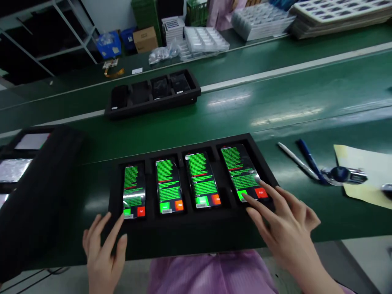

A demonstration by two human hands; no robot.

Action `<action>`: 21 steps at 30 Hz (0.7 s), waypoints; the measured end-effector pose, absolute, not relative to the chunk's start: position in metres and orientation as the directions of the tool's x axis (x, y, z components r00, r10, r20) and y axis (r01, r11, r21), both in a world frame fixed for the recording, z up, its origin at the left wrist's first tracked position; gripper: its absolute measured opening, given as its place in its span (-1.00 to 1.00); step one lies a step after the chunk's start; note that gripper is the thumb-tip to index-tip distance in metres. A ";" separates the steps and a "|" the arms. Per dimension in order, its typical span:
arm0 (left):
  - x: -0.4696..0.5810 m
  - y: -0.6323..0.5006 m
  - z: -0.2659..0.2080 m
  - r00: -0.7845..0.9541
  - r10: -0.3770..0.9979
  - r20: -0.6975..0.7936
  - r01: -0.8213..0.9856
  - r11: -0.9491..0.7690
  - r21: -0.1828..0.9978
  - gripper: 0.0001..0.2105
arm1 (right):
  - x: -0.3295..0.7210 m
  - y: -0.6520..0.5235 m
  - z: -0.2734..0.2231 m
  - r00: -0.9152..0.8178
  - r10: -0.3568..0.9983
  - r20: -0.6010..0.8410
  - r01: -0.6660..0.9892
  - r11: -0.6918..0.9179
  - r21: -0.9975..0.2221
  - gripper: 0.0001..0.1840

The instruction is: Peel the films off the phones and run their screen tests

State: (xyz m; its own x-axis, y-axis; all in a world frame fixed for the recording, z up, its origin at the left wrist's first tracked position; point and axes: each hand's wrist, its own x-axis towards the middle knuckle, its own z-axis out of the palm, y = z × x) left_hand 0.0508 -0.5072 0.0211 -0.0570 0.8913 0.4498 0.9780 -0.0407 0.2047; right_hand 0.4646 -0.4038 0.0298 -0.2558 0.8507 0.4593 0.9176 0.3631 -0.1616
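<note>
In front of me lies a black foam tray (pixel 167 228) with several smartphones side by side in its slots. Each lit screen shows green text lines above a green box and a red or orange box. My right hand (pixel 281 218) reaches over the rightmost phone (pixel 241 173), fingers spread, with a fingertip at its green box. At the tray's left end, my left hand (pixel 105 243) has its fingers apart, one fingertip at the lower edge of the leftmost phone (pixel 134 190). Between them sit two more phones, one left of centre (pixel 169 183) and one right of centre (pixel 200 179). Neither hand grips anything.
Another black tray (pixel 153 107) holding dark devices sits farther back. Stacked dark trays (pixel 61 163) stand at left. To the right lie a white pen (pixel 298 161), a blue pen (pixel 310 161) and yellowish paper (pixel 364 188). Plastic trays (pixel 206 39) and a cardboard box (pixel 145 39) line the back.
</note>
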 end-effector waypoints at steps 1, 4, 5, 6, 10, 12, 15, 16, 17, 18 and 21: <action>0.046 -0.509 0.020 -0.071 0.894 0.442 0.985 -0.005 0.170 -0.65 | 0.468 -0.405 0.030 -0.247 0.857 0.452 0.930 0.341 -0.138 -0.63; 0.049 -0.508 0.020 -0.102 0.881 0.463 0.989 0.040 0.141 -0.69 | 0.462 -0.411 0.034 -0.234 0.858 0.457 0.931 0.334 -0.150 -0.62; 0.057 -0.506 0.022 -0.124 0.868 0.481 0.986 0.053 0.160 -0.64 | 0.455 -0.413 0.037 -0.231 0.868 0.439 0.933 0.325 -0.154 -0.60; 0.066 -0.503 0.025 -0.153 0.864 0.480 0.981 0.075 0.179 -0.58 | 0.448 -0.415 0.039 -0.231 0.884 0.406 0.938 0.313 -0.147 -0.57; 0.112 -0.495 0.037 -0.280 0.926 0.252 0.955 0.243 0.167 -0.46 | 0.420 -0.426 0.038 -0.230 0.946 0.229 0.964 0.253 -0.078 -0.47; 0.130 -0.493 0.038 -0.314 0.943 0.110 0.948 0.305 0.092 -0.47 | 0.413 -0.430 0.033 -0.229 0.957 0.178 0.969 0.242 -0.053 -0.46; 0.143 -0.480 0.034 -0.274 0.962 -0.006 0.961 0.274 0.026 -0.53 | 0.408 -0.423 0.025 -0.243 0.957 0.158 0.967 0.251 -0.036 -0.45; 0.144 -0.471 0.032 -0.251 0.968 -0.013 0.967 0.252 0.040 -0.53 | 0.406 -0.416 0.023 -0.242 0.956 0.168 0.967 0.252 -0.037 -0.46; 0.144 -0.460 0.031 -0.238 0.971 -0.012 0.969 0.238 0.065 -0.54 | 0.403 -0.406 0.022 -0.236 0.955 0.181 0.968 0.247 -0.042 -0.48; 0.143 -0.446 0.031 -0.235 0.972 -0.008 0.968 0.234 0.095 -0.54 | 0.400 -0.394 0.021 -0.226 0.955 0.192 0.969 0.240 -0.052 -0.49; 0.140 -0.400 0.033 -0.273 0.962 -0.018 0.948 0.272 0.168 -0.55 | 0.386 -0.357 0.022 -0.182 0.963 0.199 0.974 0.204 -0.096 -0.51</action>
State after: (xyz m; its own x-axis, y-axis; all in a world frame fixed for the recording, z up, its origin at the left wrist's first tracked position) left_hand 0.1398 -0.4004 0.0326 -0.2727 0.9619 -0.0175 0.9476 0.2717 0.1678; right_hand 0.3861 -0.3569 0.0222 -0.1817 0.9630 0.1988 0.9744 0.2036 -0.0957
